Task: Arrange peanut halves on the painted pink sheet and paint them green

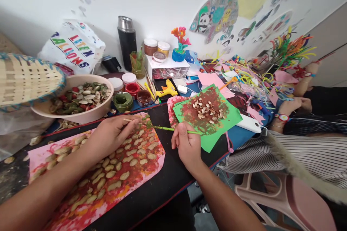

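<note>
My right hand [187, 148] is closed around a thin green-handled paintbrush [165, 128], its green-coated tip pointing left toward my other hand. My left hand [115, 133] pinches a thin wooden stick [127, 120] above a pink painted sheet [159, 164]. A small green-painted piece [148, 122] shows beyond the left fingertips, close to the brush tip; its kind is unclear. Many peanut shells [110, 174] lie on the sheet's red, orange and brown paint. To the right, a green sheet [208, 146] with brown paint carries more shell pieces [202, 108].
Open jars of green paint [123, 101], red paint [132, 89] and brown paint [144, 98] stand behind my hands. A yellow glue gun [167, 88] lies beside them. At left are a bowl [89, 116] of shells and a woven basket [29, 79]. Another person's hands [292, 106] are at right.
</note>
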The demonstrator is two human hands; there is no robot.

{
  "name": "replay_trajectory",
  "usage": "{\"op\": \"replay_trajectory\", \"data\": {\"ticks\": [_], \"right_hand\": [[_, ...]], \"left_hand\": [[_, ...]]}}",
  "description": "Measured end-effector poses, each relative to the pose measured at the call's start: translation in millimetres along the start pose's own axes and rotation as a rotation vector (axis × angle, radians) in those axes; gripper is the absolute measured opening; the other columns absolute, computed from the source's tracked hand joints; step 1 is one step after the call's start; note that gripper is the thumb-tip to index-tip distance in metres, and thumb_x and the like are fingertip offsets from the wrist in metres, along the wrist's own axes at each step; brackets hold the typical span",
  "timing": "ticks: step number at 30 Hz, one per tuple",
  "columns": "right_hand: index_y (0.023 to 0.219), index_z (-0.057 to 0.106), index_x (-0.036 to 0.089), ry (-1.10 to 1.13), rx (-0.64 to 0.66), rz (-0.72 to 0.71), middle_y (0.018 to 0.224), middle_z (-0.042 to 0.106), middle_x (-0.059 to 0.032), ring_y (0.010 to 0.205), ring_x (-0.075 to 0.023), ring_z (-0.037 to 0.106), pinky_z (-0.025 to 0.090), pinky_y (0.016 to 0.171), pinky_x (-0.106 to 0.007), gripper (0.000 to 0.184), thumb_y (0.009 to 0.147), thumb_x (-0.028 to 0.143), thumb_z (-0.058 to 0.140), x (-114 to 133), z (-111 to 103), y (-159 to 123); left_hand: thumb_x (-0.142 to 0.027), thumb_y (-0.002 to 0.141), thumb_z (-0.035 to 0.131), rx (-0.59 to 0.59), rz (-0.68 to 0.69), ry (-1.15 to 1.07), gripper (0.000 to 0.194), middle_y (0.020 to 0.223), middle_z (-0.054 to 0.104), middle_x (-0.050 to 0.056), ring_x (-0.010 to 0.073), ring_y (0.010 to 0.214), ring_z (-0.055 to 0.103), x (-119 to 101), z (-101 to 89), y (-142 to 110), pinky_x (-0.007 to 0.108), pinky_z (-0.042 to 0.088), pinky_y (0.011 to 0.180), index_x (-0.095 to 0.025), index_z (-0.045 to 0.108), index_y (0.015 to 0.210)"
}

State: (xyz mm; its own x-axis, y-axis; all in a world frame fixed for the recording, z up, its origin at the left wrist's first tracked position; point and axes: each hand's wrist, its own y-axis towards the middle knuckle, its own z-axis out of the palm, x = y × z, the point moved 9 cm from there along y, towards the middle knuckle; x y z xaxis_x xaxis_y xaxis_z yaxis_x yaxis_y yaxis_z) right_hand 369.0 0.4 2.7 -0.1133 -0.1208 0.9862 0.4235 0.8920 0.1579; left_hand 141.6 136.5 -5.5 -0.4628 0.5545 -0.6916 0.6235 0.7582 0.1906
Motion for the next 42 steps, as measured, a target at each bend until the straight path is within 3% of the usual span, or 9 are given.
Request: {"op": "replay_trajectory", "data": {"ticks": [9,17,22,32,42], "right_hand": [[0.074,0.058,0.028,-0.011,-0.01,0.019,0.051,0.049,0.0066,0.04,-0.0147,0.055,0.043,0.043,-0.026,0.081,0.112,0.099,0.06,0,-1,2],[0.076,0.061,0.028,-0.003,0.005,0.001,0.051,0.048,0.0077,0.04,-0.0144,0.055,0.041,0.044,-0.026,0.076,0.113,0.094,0.066,2,3,2],[0.079,0.064,0.028,-0.064,0.044,-0.045,0.051,0.051,0.0068,0.042,-0.0155,0.056,0.043,0.048,-0.029,0.077,0.116,0.095,0.058,0,9,2],[0.081,0.069,0.029,-0.213,0.127,-0.119,0.054,0.058,0.0029,0.047,-0.0181,0.056,0.042,0.053,-0.032,0.075,0.123,0.089,0.05,3,13,-4],[0.077,0.062,0.029,-0.064,0.013,-0.031,0.052,0.052,0.006,0.043,-0.0158,0.055,0.044,0.047,-0.028,0.077,0.115,0.095,0.061,4,-1,3]], "left_hand": [[-0.102,0.112,0.038,-0.044,0.002,-0.028,0.09,0.108,0.098,0.01,0.0326,0.105,0.094,-2,-0.5,0,0.045,0.075,0.115,-0.032,0.095,0.106],[-0.1,0.113,0.036,-0.027,0.014,-0.025,0.091,0.108,0.098,0.01,0.0324,0.104,0.094,-7,0.4,2,0.041,0.076,0.107,-0.031,0.092,0.097],[-0.102,0.112,0.034,-0.036,0.017,-0.029,0.095,0.116,0.098,0.011,0.0339,0.108,0.094,-7,-0.4,2,0.042,0.076,0.106,-0.03,0.095,0.102],[-0.105,0.11,0.035,-0.045,0.004,-0.033,0.095,0.111,0.098,0.01,0.033,0.103,0.094,-3,1.1,1,0.043,0.075,0.107,-0.032,0.097,0.109],[-0.1,0.113,0.038,-0.028,0.013,-0.032,0.09,0.112,0.098,0.01,0.0326,0.104,0.094,-5,-0.7,2,0.043,0.075,0.111,-0.032,0.096,0.109]]}}
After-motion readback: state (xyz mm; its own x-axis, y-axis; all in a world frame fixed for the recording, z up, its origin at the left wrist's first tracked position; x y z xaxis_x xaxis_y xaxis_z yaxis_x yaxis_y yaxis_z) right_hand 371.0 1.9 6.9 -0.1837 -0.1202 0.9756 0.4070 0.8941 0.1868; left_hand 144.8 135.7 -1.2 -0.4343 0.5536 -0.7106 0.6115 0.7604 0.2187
